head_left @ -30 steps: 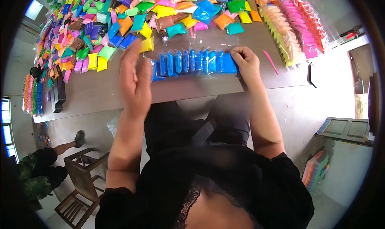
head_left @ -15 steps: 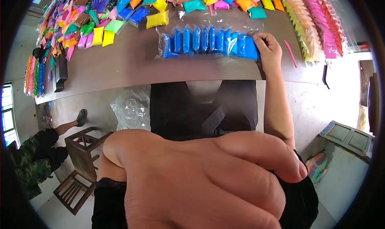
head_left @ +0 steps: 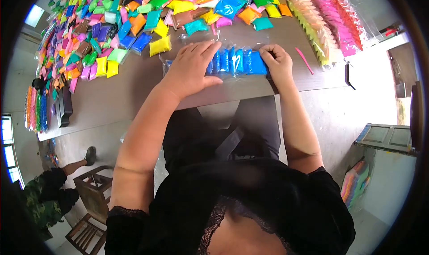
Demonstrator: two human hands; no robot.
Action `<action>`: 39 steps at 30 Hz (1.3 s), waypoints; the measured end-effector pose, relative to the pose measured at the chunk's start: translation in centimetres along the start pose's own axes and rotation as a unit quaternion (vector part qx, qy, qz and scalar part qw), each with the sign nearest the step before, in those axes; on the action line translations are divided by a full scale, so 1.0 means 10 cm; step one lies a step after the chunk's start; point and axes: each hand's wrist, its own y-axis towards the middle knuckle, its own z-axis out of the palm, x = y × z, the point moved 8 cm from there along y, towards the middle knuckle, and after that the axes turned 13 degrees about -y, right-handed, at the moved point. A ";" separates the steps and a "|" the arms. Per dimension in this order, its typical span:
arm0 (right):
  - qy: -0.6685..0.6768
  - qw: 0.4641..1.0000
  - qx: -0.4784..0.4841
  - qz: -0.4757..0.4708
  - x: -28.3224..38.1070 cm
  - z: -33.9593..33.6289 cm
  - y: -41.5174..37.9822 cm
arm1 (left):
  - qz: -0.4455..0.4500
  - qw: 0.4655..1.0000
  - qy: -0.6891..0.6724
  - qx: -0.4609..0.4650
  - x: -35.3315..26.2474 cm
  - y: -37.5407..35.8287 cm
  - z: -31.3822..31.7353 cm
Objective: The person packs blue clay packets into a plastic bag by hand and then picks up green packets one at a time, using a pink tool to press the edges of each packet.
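Blue packets [head_left: 237, 62] in a clear-wrapped row lie near the worktop's [head_left: 134, 94] front edge; the left hand [head_left: 191, 69] presses flat and spread on its left part, the right hand [head_left: 278, 63] pinches its right end; loose coloured packets [head_left: 116, 27] lie behind

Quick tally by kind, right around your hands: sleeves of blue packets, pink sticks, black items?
clear plastic sleeve of blue packets: 1
thin pink plastic stick: 1
black curved object at the table edge: 1
Total: 3

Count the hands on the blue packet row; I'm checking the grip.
2: the left hand lies flat over the row's left part, the right hand grips its right end.
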 end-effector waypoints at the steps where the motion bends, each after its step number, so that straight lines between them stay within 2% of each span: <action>1: -0.002 1.000 0.001 0.008 0.05 -0.02 -0.02 | -0.041 0.998 -0.030 0.032 0.08 0.02 0.05; 5: 0.017 0.999 0.002 0.027 0.00 0.01 -0.03 | -0.054 0.995 -0.059 0.061 0.06 0.07 0.06; 7: 0.035 0.999 -0.004 0.017 -0.03 0.02 -0.01 | 0.018 0.997 0.079 0.010 -0.22 0.13 -0.04; 8: 0.054 0.998 0.002 0.012 -0.05 0.03 -0.03 | 0.027 0.997 0.077 0.008 -0.28 0.19 0.00; 10: 0.060 0.998 0.000 0.013 -0.05 0.03 -0.03 | 0.102 0.994 0.044 -0.008 -0.50 0.31 0.14; 12: 0.117 0.992 0.002 0.046 -0.10 0.04 -0.04 | 0.124 0.991 0.057 -0.005 -0.56 0.40 0.35; 14: 0.125 0.992 -0.012 0.021 0.03 -0.05 -0.04 | 0.057 0.996 0.066 0.032 -0.44 0.51 0.57; 16: 0.312 0.941 0.031 0.128 -0.06 0.03 -0.12 | 0.047 0.997 0.041 0.039 -0.46 0.54 0.54; 20: 0.339 0.933 -0.004 0.118 0.10 -0.09 -0.27 | 0.007 0.998 -0.038 0.053 -0.46 0.59 0.53; 24: 0.396 0.912 -0.005 0.104 0.15 -0.04 -0.31 | 0.010 0.999 -0.033 0.031 -0.48 0.65 0.59; 26: 0.377 0.921 0.012 0.094 0.21 -0.07 -0.35 | 0.015 1.000 0.006 0.004 -0.44 0.64 0.65; 29: 0.363 0.927 0.010 0.095 0.21 -0.09 -0.39 | 0.012 1.000 -0.006 0.003 -0.40 0.64 0.68; 31: 0.230 0.971 -0.063 0.030 0.32 -0.32 -0.42 | 0.002 1.000 -0.023 0.013 -0.49 0.64 0.61; 33: 0.249 0.967 -0.061 -0.010 0.68 -0.73 -0.58 | -0.010 0.999 -0.039 0.017 -0.49 0.67 0.59; 34: 0.272 0.955 0.011 -0.115 1.06 -0.97 -0.73 | -0.004 0.999 -0.036 0.007 -0.49 0.67 0.60; 35: 0.294 0.940 0.034 -0.171 1.53 -1.24 -1.00 | 0.000 0.999 -0.035 0.001 -0.49 0.65 0.61; 36: 0.536 0.811 0.135 -0.191 1.63 -1.25 -1.32 | -0.003 0.999 -0.036 0.004 -0.49 0.65 0.62; 37: 0.514 0.648 0.318 -0.463 2.43 -1.48 -1.37 | -0.005 0.999 -0.036 0.001 -0.49 0.66 0.61; 38: 0.464 0.651 0.356 -0.484 2.64 -1.60 -1.51 | -0.006 0.999 -0.036 -0.002 -0.49 0.66 0.60; 39: 0.499 0.639 0.337 -0.480 2.77 -1.65 -1.59 | 0.000 0.999 -0.034 -0.012 -0.48 0.67 0.61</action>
